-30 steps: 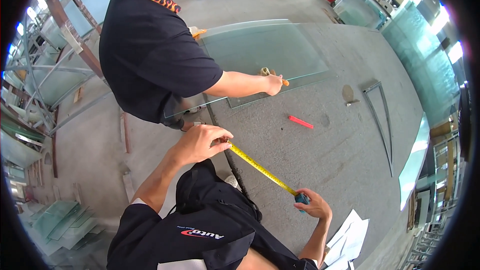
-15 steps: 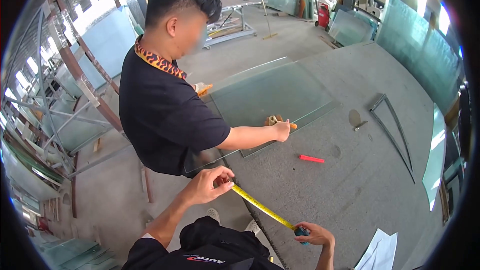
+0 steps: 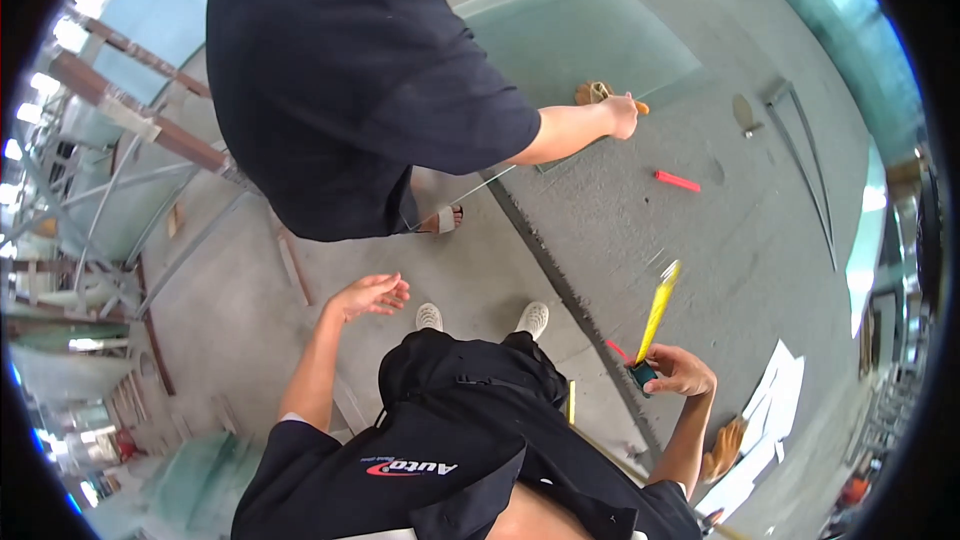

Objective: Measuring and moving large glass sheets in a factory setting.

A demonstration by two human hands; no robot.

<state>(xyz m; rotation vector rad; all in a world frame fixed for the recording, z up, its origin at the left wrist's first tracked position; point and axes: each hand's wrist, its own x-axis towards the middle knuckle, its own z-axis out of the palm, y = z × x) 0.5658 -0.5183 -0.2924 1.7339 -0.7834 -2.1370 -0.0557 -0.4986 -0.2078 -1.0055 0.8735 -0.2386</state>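
Note:
My right hand, over the table's near edge, grips a dark green tape measure. Its yellow blade sticks out away from me, the far end free and blurred. My left hand is raised over the floor with fingers spread, holding nothing. Ahead, a co-worker in a black shirt reaches over a glass sheet on the table. The co-worker's hand is closed round an orange-ended thing at the glass edge, beside a brownish gloved hand.
The grey table has a rough near edge. On it lie a red stick, a narrow triangular metal frame, white papers and a brown glove. A steel rack stands at left.
My left hand has let go of the blade's end and moved left. The blade is shorter and swings out forward from the tape measure. My view has tilted down.

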